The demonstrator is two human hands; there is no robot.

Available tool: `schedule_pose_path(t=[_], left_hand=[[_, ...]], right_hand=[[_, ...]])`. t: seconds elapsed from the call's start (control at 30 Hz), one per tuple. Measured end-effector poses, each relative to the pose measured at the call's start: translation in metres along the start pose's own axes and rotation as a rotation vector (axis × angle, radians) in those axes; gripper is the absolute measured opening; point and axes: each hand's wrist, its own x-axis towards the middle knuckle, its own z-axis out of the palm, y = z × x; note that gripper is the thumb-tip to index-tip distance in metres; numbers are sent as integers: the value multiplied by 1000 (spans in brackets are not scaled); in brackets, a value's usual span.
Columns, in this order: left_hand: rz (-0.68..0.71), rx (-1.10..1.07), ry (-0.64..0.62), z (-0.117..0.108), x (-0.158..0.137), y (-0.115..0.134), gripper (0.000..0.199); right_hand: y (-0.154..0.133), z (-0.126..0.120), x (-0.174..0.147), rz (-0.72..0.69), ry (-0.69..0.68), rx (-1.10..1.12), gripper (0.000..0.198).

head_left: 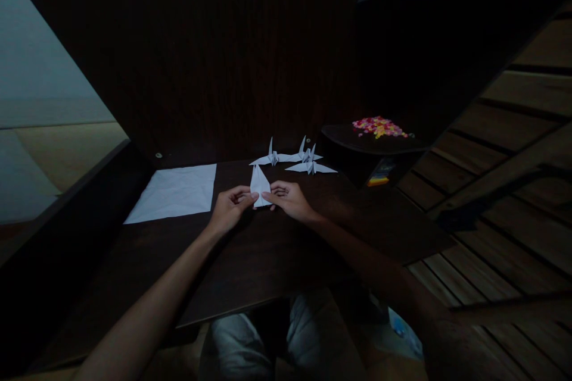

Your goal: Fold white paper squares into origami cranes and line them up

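A small piece of folded white paper [260,184], pointed at its far end, is held between my two hands above the dark desk. My left hand [231,205] pinches its lower left edge, thumb on top. On the opposite edge, the thumb and fingers of my right hand [290,197] grip it the same way. Just beyond the folded paper stand several white paper cranes [311,168], close together with wings spread. To the left lies a flat white sheet of paper [179,190], slightly creased.
The dark wooden desk [232,274] has a tall back panel [214,59] and a raised left side [75,196]. A rounded shelf [344,138] at right carries a pile of small pink, red and yellow pieces [379,127]. Wooden slats [513,149] stand beyond it.
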Motion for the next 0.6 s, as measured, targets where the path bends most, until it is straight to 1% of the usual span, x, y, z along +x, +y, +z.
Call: schedule_pose_path(t=[0.17, 0.37, 0.5, 0.6], left_hand=[[29, 32, -2, 1, -2, 1, 38], [93, 157, -44, 1, -4, 4, 34], [120, 158, -78, 0, -4, 4, 32], [122, 150, -75, 0, -4, 3, 32]], right_hand=[[-1, -1, 0, 15, -29, 5, 33], [-6, 0, -1, 44, -59, 28, 28], [-7, -1, -2, 33, -89, 60, 25], [-7, 0, -3, 33, -96, 76, 26]])
